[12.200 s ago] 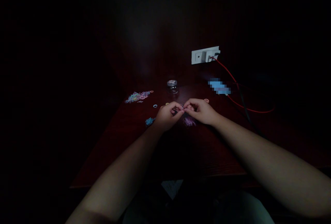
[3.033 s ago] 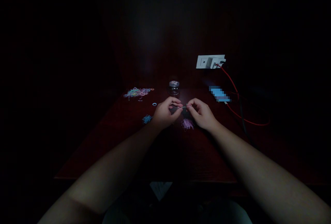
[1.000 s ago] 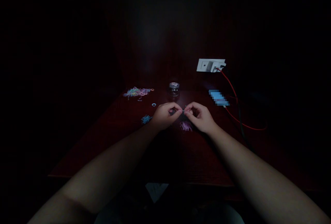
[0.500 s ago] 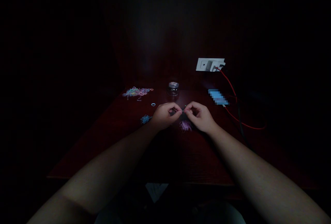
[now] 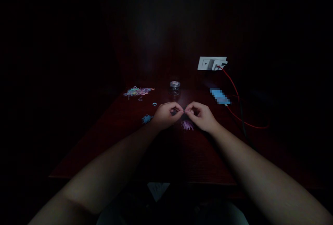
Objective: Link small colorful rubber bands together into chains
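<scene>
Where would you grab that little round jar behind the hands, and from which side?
Probably by its round sides just below the lid, reaching down from above: the jar stands upright, lid uppermost, while the left hand and right hand, close together, would hinder coming from the front.

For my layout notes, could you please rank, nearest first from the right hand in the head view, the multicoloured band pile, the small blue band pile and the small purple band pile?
1. Small purple band pile: just left of the right hand.
2. Small blue band pile: left, past the left hand.
3. Multicoloured band pile: farther left, toward the back.
</scene>
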Demonstrator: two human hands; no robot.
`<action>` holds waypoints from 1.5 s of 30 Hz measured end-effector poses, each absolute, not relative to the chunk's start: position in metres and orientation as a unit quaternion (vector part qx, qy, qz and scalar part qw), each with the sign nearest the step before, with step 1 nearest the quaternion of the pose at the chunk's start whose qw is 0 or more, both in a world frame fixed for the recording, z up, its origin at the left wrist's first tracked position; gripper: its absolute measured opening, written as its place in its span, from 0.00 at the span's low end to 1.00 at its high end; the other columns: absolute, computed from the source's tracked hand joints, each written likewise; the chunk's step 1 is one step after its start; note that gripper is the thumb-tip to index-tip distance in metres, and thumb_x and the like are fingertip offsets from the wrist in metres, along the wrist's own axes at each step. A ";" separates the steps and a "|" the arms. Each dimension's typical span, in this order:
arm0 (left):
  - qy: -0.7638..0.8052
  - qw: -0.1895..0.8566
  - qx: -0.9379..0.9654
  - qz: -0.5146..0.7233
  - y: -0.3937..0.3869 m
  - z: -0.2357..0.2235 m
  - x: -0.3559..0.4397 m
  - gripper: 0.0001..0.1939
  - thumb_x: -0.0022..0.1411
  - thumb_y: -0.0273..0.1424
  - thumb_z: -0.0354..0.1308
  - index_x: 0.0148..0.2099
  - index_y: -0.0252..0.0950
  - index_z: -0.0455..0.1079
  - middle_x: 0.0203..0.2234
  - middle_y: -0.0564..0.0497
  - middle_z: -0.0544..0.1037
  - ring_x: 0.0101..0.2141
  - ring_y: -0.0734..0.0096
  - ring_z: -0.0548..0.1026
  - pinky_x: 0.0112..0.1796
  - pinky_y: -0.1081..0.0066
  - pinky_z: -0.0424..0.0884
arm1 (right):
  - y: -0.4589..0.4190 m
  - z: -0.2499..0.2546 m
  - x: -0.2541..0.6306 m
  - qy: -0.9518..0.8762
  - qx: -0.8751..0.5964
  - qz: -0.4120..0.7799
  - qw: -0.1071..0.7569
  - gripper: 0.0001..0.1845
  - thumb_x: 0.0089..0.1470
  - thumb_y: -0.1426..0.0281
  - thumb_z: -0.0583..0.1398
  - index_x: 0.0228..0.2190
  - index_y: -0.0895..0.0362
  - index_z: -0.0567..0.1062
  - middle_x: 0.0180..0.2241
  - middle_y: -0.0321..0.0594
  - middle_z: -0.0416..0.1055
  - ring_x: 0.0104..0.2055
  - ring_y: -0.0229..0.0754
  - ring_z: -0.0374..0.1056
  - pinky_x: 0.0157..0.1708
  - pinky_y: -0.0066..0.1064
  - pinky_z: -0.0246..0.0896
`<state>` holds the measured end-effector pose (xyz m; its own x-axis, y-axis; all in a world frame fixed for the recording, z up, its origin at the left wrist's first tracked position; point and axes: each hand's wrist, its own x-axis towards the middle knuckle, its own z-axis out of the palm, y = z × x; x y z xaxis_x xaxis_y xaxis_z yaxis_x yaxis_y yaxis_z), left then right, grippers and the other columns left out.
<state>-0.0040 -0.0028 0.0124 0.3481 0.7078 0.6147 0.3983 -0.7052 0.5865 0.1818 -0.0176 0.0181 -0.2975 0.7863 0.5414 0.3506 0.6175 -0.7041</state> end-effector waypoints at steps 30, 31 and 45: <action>0.345 0.169 0.814 0.436 0.000 0.012 -0.009 0.06 0.57 0.31 0.57 0.35 0.36 0.75 0.30 0.51 0.80 0.30 0.73 0.75 0.33 0.72 0.71 | -0.014 0.014 0.185 -0.764 -0.354 0.273 0.465 0.08 0.49 0.66 0.62 0.30 0.58 0.72 0.21 0.32 0.62 0.21 0.33 0.56 0.22 0.27 0.53; 0.346 0.165 0.813 0.438 0.000 0.012 -0.009 0.06 0.57 0.31 0.57 0.35 0.36 0.75 0.30 0.51 0.80 0.31 0.73 0.75 0.34 0.72 0.71 | -0.014 0.014 0.185 -0.765 -0.353 0.277 0.461 0.08 0.49 0.66 0.62 0.30 0.58 0.72 0.20 0.31 0.61 0.21 0.33 0.55 0.22 0.27 0.53; 0.334 0.143 0.831 0.422 0.000 0.017 -0.015 0.04 0.57 0.30 0.60 0.35 0.37 0.75 0.32 0.51 0.81 0.33 0.73 0.77 0.37 0.72 0.72 | -0.011 0.012 0.185 -0.794 -0.371 0.203 0.437 0.10 0.53 0.65 0.59 0.28 0.59 0.74 0.21 0.34 0.64 0.24 0.34 0.57 0.25 0.27 0.53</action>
<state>-0.0154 -0.0001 0.0170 0.4211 0.6756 0.6052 0.4337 -0.7360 0.5199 0.1848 -0.0106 0.0124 -0.3429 0.7663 0.5434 0.4103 0.6425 -0.6472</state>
